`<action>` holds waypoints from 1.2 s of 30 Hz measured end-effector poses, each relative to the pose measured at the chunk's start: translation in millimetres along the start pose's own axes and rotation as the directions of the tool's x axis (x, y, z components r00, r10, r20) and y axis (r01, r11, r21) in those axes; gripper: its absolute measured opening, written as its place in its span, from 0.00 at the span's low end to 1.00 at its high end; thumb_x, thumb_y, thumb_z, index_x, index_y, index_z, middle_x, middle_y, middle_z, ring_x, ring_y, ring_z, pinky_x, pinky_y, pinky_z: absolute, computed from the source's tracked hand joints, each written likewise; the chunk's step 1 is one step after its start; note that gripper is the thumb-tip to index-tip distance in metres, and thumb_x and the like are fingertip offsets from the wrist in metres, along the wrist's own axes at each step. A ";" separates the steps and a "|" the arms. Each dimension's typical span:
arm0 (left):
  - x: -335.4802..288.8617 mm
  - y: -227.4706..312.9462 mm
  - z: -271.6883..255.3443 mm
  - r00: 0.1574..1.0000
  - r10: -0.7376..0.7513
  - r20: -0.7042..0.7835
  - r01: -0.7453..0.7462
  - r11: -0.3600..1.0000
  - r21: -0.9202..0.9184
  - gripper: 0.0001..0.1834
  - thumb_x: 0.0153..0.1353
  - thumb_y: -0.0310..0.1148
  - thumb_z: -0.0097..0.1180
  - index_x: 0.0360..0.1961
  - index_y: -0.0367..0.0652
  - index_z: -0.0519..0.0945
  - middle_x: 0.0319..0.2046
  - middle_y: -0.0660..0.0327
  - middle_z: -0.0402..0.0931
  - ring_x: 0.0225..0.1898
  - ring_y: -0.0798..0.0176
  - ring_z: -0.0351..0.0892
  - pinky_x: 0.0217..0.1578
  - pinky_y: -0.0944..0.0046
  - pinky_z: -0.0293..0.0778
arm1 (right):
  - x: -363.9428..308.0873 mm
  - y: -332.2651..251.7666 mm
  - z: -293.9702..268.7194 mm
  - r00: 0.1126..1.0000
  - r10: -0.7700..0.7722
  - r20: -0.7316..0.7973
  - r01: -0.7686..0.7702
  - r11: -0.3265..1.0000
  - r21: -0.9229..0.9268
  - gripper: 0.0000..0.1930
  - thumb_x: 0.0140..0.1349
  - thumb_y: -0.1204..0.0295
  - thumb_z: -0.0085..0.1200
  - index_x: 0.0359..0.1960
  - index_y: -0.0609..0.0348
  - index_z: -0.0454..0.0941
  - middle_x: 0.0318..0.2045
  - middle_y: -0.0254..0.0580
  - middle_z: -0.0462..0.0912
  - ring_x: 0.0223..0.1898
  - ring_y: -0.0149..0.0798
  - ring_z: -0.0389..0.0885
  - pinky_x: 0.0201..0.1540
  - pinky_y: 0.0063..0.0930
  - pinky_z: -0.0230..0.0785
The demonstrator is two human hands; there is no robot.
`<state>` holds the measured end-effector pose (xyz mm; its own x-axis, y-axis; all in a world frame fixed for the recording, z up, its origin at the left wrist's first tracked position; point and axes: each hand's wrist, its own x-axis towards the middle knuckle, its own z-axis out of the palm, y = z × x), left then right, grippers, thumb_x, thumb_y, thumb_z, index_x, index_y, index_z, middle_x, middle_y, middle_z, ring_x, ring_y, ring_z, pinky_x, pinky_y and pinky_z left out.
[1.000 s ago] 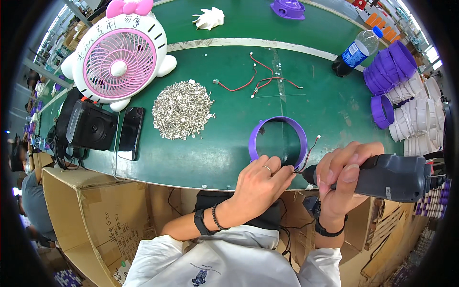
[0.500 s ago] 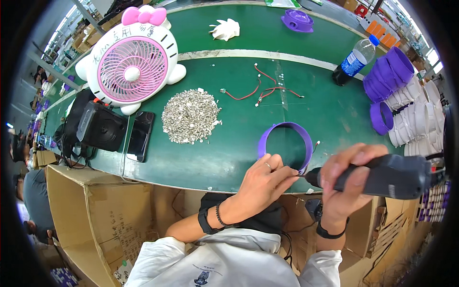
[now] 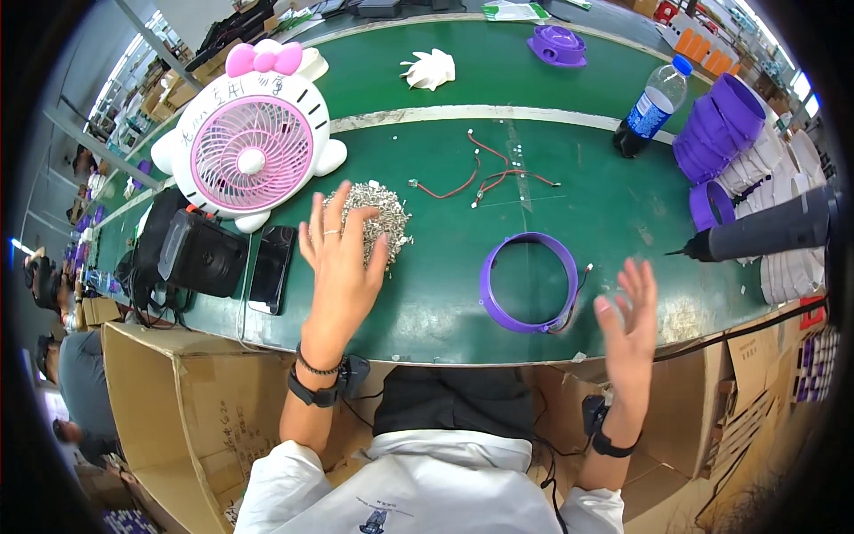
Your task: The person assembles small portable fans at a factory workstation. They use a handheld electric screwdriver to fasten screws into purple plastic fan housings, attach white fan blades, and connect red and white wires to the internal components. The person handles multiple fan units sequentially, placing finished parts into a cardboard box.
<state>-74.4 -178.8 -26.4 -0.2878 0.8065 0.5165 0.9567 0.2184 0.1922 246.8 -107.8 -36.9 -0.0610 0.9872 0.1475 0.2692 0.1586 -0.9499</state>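
My left hand (image 3: 342, 267) reaches over the near side of a heap of small silvery screws (image 3: 378, 209), its fingers spread and nothing visible in them. My right hand (image 3: 630, 329) is raised at the right of the table's near edge, fingers apart and empty. A black power screwdriver (image 3: 765, 233) with a thin bit is at the far right, apart from that hand. Between my hands a purple plastic ring (image 3: 491, 301) rests on the green table. A short wire with a small white connector (image 3: 588, 268) runs along its right side.
Red wires (image 3: 494, 171) lie beyond the ring. A pink-and-white fan (image 3: 253, 160), black speaker (image 3: 205, 252) and phone (image 3: 271, 270) stand at left. At right are a dark drink bottle (image 3: 647, 116) and stacked purple rings (image 3: 721, 129). A cardboard box (image 3: 160, 392) sits below.
My right hand has let go of the screwdriver, which is now farther right. My left hand has left the purple ring and moved left to the screws.
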 end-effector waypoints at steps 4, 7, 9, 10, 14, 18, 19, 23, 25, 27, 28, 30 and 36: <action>-13.7 58.8 -17.7 0.988 0.140 0.060 -0.118 0.952 -0.283 0.25 0.54 0.35 0.69 0.53 0.47 0.78 0.64 0.52 0.68 0.66 0.41 0.63 0.65 0.43 0.56 | -19.0 4.1 -2.7 0.997 0.010 0.082 0.004 0.986 -0.165 0.31 0.65 0.73 0.57 0.69 0.64 0.61 0.66 0.53 0.69 0.67 0.48 0.67 0.69 0.43 0.57; -40.4 112.3 0.4 0.932 0.356 0.072 -0.270 0.812 -0.517 0.26 0.48 0.36 0.72 0.49 0.46 0.78 0.53 0.57 0.73 0.55 0.50 0.72 0.55 0.49 0.67 | -11.7 -6.5 -1.2 0.991 -0.057 0.123 0.078 0.982 -0.171 0.27 0.65 0.76 0.55 0.66 0.63 0.66 0.65 0.51 0.70 0.66 0.49 0.68 0.67 0.43 0.59; -47.4 130.0 18.0 0.918 0.391 0.072 -0.293 0.788 -0.542 0.20 0.49 0.30 0.67 0.46 0.44 0.80 0.47 0.60 0.75 0.49 0.56 0.75 0.48 0.56 0.71 | -5.2 -12.1 -1.9 0.977 -0.123 0.171 0.151 0.975 -0.162 0.24 0.64 0.78 0.55 0.63 0.60 0.72 0.64 0.51 0.71 0.64 0.50 0.70 0.66 0.42 0.60; -48.3 132.4 25.4 0.908 0.412 0.078 -0.313 0.790 -0.528 0.18 0.49 0.28 0.66 0.44 0.43 0.81 0.44 0.61 0.76 0.46 0.57 0.76 0.45 0.57 0.73 | -1.8 -12.5 -3.9 0.954 -0.173 0.244 0.227 0.950 -0.216 0.22 0.63 0.79 0.56 0.60 0.58 0.74 0.64 0.51 0.71 0.63 0.51 0.70 0.66 0.42 0.60; -45.3 127.4 27.3 0.898 0.438 -0.042 -0.392 0.752 -0.530 0.15 0.49 0.26 0.64 0.41 0.43 0.82 0.40 0.62 0.78 0.41 0.59 0.79 0.38 0.60 0.76 | 2.6 -10.2 -1.1 0.867 -0.273 0.416 0.420 0.851 -0.316 0.13 0.59 0.74 0.63 0.46 0.51 0.84 0.61 0.53 0.74 0.62 0.56 0.70 0.65 0.46 0.61; -38.0 113.6 8.1 0.873 0.487 -0.041 -0.413 0.689 -0.596 0.15 0.50 0.24 0.65 0.42 0.42 0.83 0.41 0.61 0.80 0.40 0.58 0.81 0.35 0.61 0.79 | -0.5 -7.0 0.5 0.851 -0.277 0.446 0.456 0.812 -0.365 0.10 0.57 0.69 0.66 0.40 0.52 0.84 0.61 0.52 0.75 0.64 0.58 0.69 0.67 0.49 0.56; -35.6 110.7 -1.8 0.871 0.490 -0.032 -0.400 0.670 -0.626 0.15 0.51 0.24 0.65 0.43 0.42 0.83 0.41 0.60 0.80 0.40 0.57 0.82 0.35 0.61 0.79 | -2.6 -9.7 -0.8 0.846 -0.285 0.450 0.475 0.786 -0.395 0.09 0.57 0.69 0.66 0.40 0.51 0.84 0.61 0.52 0.75 0.64 0.58 0.69 0.67 0.50 0.55; -7.5 88.8 -70.1 0.888 0.448 0.102 -0.188 0.557 -0.809 0.12 0.55 0.24 0.65 0.43 0.39 0.83 0.37 0.57 0.83 0.39 0.57 0.84 0.37 0.63 0.80 | -14.9 -19.9 -19.4 0.899 -0.241 0.366 0.390 0.820 -0.419 0.09 0.57 0.69 0.67 0.39 0.51 0.84 0.61 0.51 0.76 0.65 0.57 0.68 0.69 0.51 0.52; 14.8 64.8 -90.1 0.883 0.407 0.235 0.004 0.492 -0.871 0.09 0.58 0.24 0.64 0.41 0.36 0.82 0.36 0.56 0.83 0.38 0.61 0.84 0.38 0.64 0.79 | -18.0 -21.2 -37.2 0.927 -0.220 0.305 0.324 0.880 -0.349 0.09 0.56 0.70 0.67 0.39 0.53 0.84 0.59 0.52 0.78 0.61 0.57 0.73 0.65 0.47 0.61; 43.7 52.8 -83.2 0.868 0.337 0.363 0.217 0.399 -0.891 0.08 0.62 0.25 0.62 0.41 0.34 0.80 0.34 0.58 0.82 0.38 0.65 0.83 0.38 0.65 0.78 | -23.2 -25.5 -52.2 0.944 -0.125 0.305 0.213 0.938 -0.273 0.09 0.56 0.72 0.67 0.38 0.55 0.84 0.58 0.53 0.78 0.57 0.56 0.77 0.60 0.43 0.66; 59.5 44.4 -76.4 0.861 0.290 0.418 0.317 0.337 -0.887 0.08 0.64 0.27 0.61 0.41 0.33 0.80 0.34 0.59 0.82 0.37 0.66 0.82 0.39 0.66 0.78 | -27.8 -31.5 -57.0 0.943 -0.092 0.321 0.171 0.959 -0.228 0.08 0.56 0.73 0.66 0.38 0.55 0.84 0.57 0.54 0.79 0.55 0.56 0.79 0.58 0.41 0.69; 101.3 31.6 -40.2 0.774 0.326 0.543 0.433 0.354 -0.829 0.09 0.66 0.28 0.58 0.43 0.33 0.79 0.34 0.59 0.80 0.37 0.68 0.80 0.40 0.67 0.77 | -44.2 -35.0 -72.7 0.908 -0.086 0.409 0.200 0.949 -0.243 0.07 0.57 0.74 0.65 0.36 0.59 0.83 0.56 0.56 0.79 0.51 0.52 0.82 0.53 0.36 0.72; 201.1 1.5 106.2 0.934 0.232 0.273 -0.108 0.908 -0.404 0.25 0.58 0.40 0.65 0.52 0.34 0.78 0.42 0.44 0.82 0.47 0.47 0.82 0.50 0.51 0.76 | -99.5 -38.1 -156.8 0.854 -0.186 0.486 0.142 0.982 0.127 0.10 0.55 0.72 0.67 0.37 0.64 0.83 0.53 0.59 0.80 0.50 0.49 0.83 0.51 0.36 0.73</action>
<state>-126.3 42.0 -10.8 -0.0349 0.9536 0.2990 0.8828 -0.1108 0.4564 393.3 -209.2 27.8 -0.5695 0.8045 0.1690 0.1339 0.2937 -0.9465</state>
